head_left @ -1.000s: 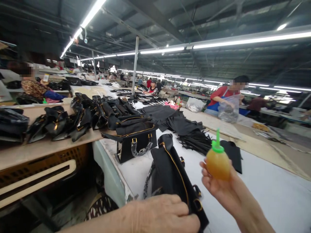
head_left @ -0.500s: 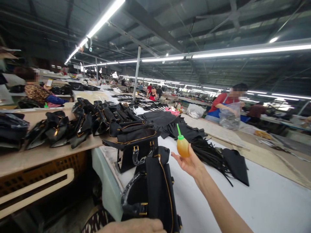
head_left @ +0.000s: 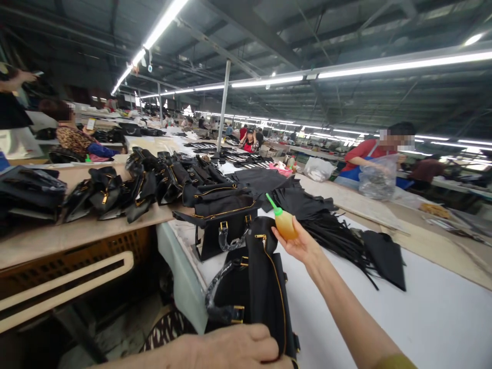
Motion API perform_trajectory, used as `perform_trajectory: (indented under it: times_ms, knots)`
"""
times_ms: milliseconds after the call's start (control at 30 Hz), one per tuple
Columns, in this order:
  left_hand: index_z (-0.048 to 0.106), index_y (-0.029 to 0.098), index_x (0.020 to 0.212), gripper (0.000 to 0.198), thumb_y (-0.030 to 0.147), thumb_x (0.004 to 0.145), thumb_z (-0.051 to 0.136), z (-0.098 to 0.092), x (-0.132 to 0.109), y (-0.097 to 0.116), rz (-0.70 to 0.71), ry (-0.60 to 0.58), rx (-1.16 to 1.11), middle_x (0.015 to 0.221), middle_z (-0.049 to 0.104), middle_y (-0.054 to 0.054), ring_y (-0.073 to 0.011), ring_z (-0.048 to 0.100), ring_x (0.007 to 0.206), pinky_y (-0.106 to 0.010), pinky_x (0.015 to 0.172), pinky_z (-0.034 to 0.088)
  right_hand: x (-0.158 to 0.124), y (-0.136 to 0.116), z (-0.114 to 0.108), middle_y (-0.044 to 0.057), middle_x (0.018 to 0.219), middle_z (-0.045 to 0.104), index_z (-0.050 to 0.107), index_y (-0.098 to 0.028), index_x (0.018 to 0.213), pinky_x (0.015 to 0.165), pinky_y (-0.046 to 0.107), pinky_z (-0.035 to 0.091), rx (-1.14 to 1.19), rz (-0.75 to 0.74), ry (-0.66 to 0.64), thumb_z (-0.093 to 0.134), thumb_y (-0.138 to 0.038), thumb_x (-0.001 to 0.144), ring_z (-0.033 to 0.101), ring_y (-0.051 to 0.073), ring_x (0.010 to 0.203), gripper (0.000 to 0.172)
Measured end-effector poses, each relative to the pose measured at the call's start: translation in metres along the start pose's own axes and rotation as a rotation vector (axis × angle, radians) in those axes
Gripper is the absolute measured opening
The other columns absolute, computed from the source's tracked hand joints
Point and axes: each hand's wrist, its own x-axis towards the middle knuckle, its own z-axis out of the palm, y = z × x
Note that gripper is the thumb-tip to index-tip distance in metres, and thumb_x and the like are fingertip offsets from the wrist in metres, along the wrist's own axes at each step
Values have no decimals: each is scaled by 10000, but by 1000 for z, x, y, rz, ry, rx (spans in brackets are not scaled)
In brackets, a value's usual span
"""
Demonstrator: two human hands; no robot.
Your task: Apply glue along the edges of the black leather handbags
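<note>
In my right hand [head_left: 298,246] is a squeeze bottle [head_left: 284,224] of amber liquid with a green cap and a thin green nozzle. The nozzle tilts up and to the left. Just below and to its left is a black handbag [head_left: 265,287] with a gold zipper and plastic-wrapped handles. At the bag's near end, my left hand [head_left: 238,346] has its fingers curled on the zipper edge; its fingertips are partly hidden. A second black handbag [head_left: 223,212] sits right behind this one on the white tabletop [head_left: 346,318].
Black straps [head_left: 338,233] and flat black pieces [head_left: 384,259] lie to the right. Several black bags [head_left: 103,192] line the left table, above a yellow crate [head_left: 77,266]. A person in red [head_left: 365,154] handles a clear plastic bag [head_left: 378,177] across the table.
The bottle has tipped further left, and my right hand has come closer to the handbag. My left hand has moved further into view over the bag's near end.
</note>
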Motion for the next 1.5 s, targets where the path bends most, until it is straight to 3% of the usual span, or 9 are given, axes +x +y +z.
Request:
perform_trajectory:
  times_ms: [133,233,467,767,967,1067,1167,1233,1500]
  knots:
    - [590,192,931,127,260,830,550,-28,-16,-4,-117,8,-159,1202,592,-49,-212,531,1051,-370,1051,310,-40,-37,-2,92,1109,588,556,-142,1149,743,402,547,48,-191,29,553,-275,928,615,219,913,258]
    - [563,212,1087,327,249,765,606,-32,-36,-15,-384,106,-569,1382,447,-77,-251,396,1262,-426,1108,210,-85,-72,-7,55,1086,627,582,-178,1127,787,456,553,81,-393,29,517,-249,947,626,218,934,204]
    - [668,155,890,283,344,680,662,2,-56,-63,-1091,592,-1421,939,671,-69,-221,594,879,-323,816,426,-161,-83,-15,76,1137,633,613,-190,1116,729,488,569,85,-581,76,496,-291,939,605,296,1009,235]
    - [609,171,764,242,237,532,590,-20,-67,-102,-1502,901,-955,726,641,-12,-214,611,767,-309,734,468,-158,-13,-37,129,1053,654,586,-104,1104,793,459,554,275,-421,165,576,-253,898,542,354,1085,254]
    - [561,181,1021,304,207,741,446,-15,-33,-89,-1389,1098,-83,1075,606,-77,-260,559,1042,-419,955,413,-155,2,-39,65,1019,678,568,-156,1118,899,473,496,379,-465,169,601,-282,889,566,277,1079,263]
    - [578,137,988,222,189,840,420,-21,-3,-74,-1014,855,297,1079,610,-120,-259,548,1035,-421,938,429,-153,8,-41,47,1024,679,563,-170,1115,910,432,498,384,-503,154,648,-305,856,570,258,1076,305]
    - [602,137,963,182,178,859,457,-20,28,-51,-852,438,297,1038,636,-106,-252,580,932,-415,827,492,-155,12,-40,75,1075,662,574,-159,1098,883,418,520,354,-527,126,763,-317,746,561,305,1077,430]
    - [594,133,1034,226,159,823,516,-12,43,-34,-867,312,257,1082,632,-107,-263,580,942,-430,822,500,-158,15,-38,86,1084,658,583,-154,1080,882,429,519,326,-537,110,815,-314,678,564,325,1065,491]
    - [547,110,1165,419,18,815,336,29,54,8,-661,291,143,1209,582,-166,-283,567,996,-432,837,493,-181,30,-22,36,1121,652,627,-189,1051,950,347,470,206,-553,19,782,-353,718,548,256,1104,403]
